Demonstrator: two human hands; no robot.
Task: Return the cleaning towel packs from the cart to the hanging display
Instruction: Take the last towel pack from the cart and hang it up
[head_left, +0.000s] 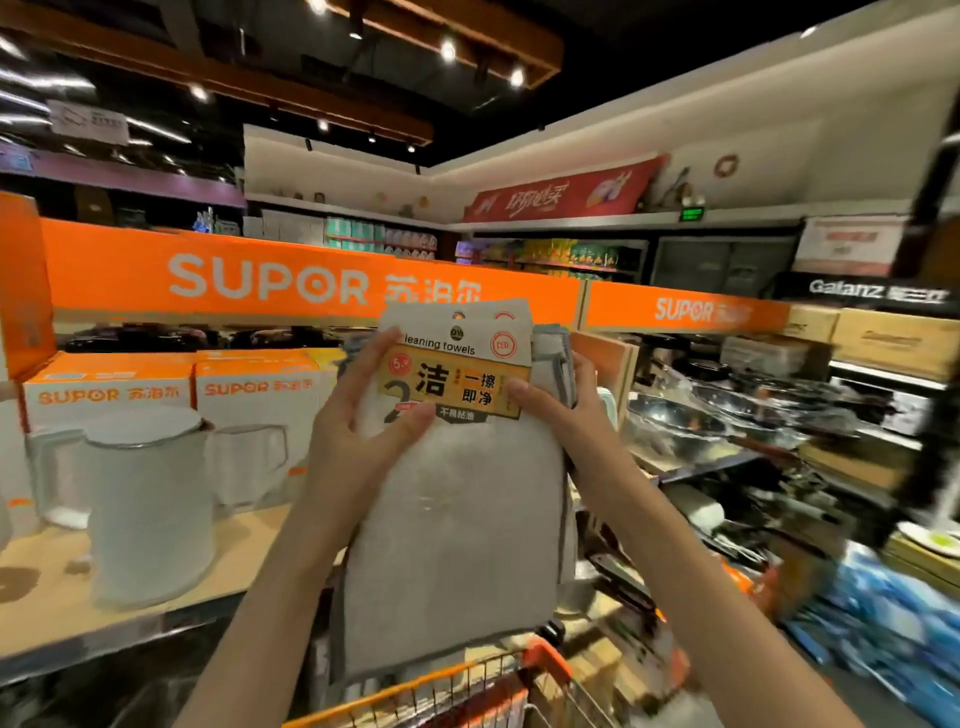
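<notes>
At far left, a white electric kettle (148, 499) stands on the pale wooden shelf (47, 587), with white and orange SUPOR boxes (106, 389) lined up behind it and an orange SUPOR banner (270, 275) running across above them.

Your left hand (358, 431) is raised in front of you, its fingers curled over the left edge of the cleaning towel packs (457, 467) and its thumb pressed on the front just under the yellow label (457, 384). The packs hang upright in the air between your 2 hands: grey cloths topped by a white card header printed "cleaning towels", with more than 1 header showing at the top, so you are holding a small stack. They are above the shopping cart (467, 691), whose orange rim and wire grid show below the bottom edge of the cloths.

Your right hand (561, 410) grips the right edge of the stack, thumb on the label's lower right corner, fingers wrapped behind the cloth.

To the right, shelves carry steel pans wrapped in plastic (691, 415), under a second SUPOR banner and a black Galanz sign (872, 288). Everything there is blurred.
</notes>
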